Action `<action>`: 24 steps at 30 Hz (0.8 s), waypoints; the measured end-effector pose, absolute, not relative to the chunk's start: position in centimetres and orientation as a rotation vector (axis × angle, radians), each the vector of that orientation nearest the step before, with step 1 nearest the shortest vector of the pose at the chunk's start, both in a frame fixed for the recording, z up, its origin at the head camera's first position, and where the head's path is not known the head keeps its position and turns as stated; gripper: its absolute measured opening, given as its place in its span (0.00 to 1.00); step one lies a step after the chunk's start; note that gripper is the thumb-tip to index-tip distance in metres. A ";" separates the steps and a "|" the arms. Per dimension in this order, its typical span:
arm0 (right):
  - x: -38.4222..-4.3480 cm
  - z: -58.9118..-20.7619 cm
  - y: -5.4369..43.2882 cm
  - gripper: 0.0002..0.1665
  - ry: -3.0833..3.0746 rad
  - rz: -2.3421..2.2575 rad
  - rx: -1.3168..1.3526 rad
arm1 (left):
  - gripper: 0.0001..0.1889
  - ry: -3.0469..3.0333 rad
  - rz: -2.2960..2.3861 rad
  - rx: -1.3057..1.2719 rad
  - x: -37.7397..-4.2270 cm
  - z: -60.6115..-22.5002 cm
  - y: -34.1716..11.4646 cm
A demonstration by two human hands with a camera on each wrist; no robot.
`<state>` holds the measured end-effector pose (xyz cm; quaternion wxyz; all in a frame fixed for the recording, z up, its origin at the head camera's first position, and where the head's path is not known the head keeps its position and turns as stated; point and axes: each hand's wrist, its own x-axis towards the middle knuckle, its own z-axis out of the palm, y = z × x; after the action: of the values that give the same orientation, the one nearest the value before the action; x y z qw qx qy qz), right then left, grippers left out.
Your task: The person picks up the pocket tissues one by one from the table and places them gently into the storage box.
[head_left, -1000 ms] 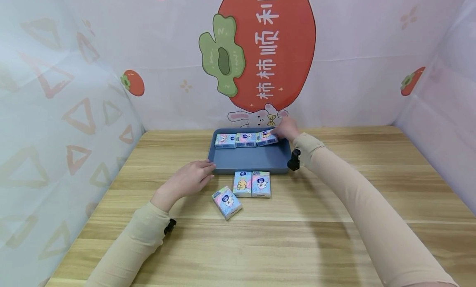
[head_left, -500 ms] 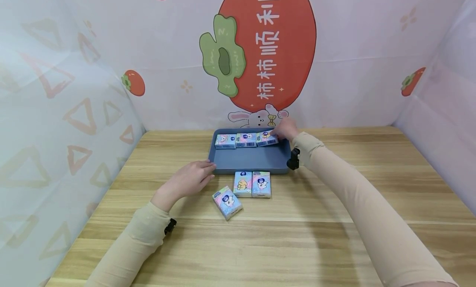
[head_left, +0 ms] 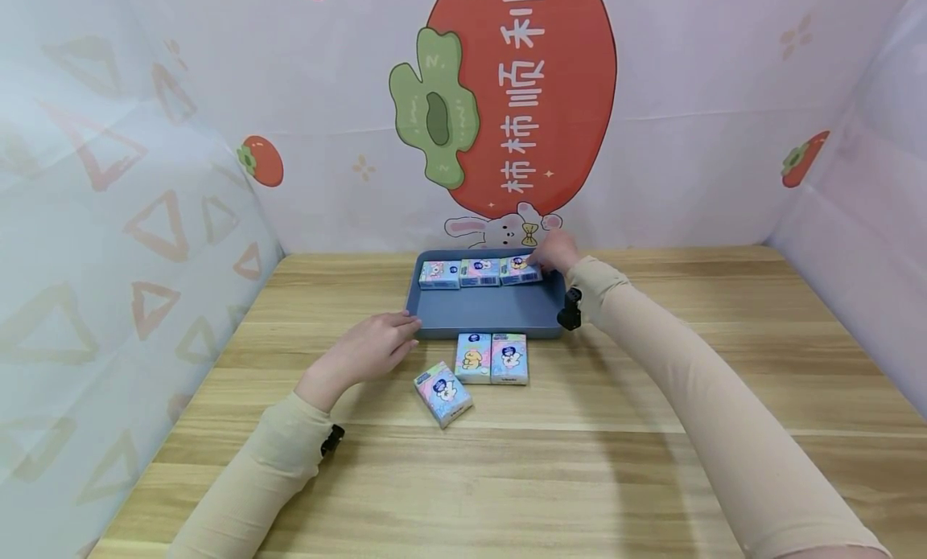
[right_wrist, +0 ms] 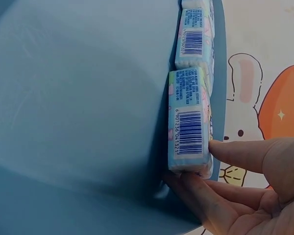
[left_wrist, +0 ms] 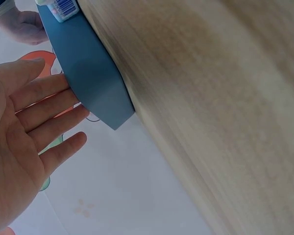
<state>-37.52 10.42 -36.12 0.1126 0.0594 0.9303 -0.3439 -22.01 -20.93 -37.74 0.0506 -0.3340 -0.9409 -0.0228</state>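
A blue-grey tray (head_left: pixel 485 308) lies on the table with three pocket tissue packs in a row along its far side. At the right end of the row, my right hand (head_left: pixel 558 251) holds a tissue pack (head_left: pixel 519 269), thumb on its top and fingers at its end; this pack sits slightly askew. In the right wrist view, the held pack's barcode side (right_wrist: pixel 188 127) faces the camera. My left hand (head_left: pixel 372 346) has its fingers extended, the fingertips (left_wrist: pixel 63 83) right at the tray's left edge. The left and middle packs (head_left: pixel 479 272) lie side by side.
In front of the tray, two tissue packs (head_left: pixel 492 358) lie side by side, face up. A third pack (head_left: pixel 443 394) lies tilted to their lower left. A printed cloth wall (head_left: pixel 326 205) rises behind the table (head_left: pixel 463 478).
Hardly anything differs: both hands stay in place, and the tissue pack at the right end of the row has straightened very slightly.
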 end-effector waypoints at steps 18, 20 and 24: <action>-37.7 -36.5 10.5 0.24 2.792 -0.923 0.136 | 0.18 -2.874 -0.065 -1.003 -22.1 -37.8 -20.9; -37.6 -36.6 10.5 0.24 2.800 -0.918 0.120 | 0.18 -2.877 -0.062 -1.002 -22.0 -37.7 -20.9; -37.3 -36.5 10.5 0.26 2.804 -0.948 0.103 | 0.18 -2.877 -0.062 -1.003 -22.0 -37.8 -20.9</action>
<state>-37.34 10.46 -36.53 0.0897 0.0347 0.9429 -0.3187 -22.05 -20.86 -37.77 0.0469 -0.3287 -0.9431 -0.0204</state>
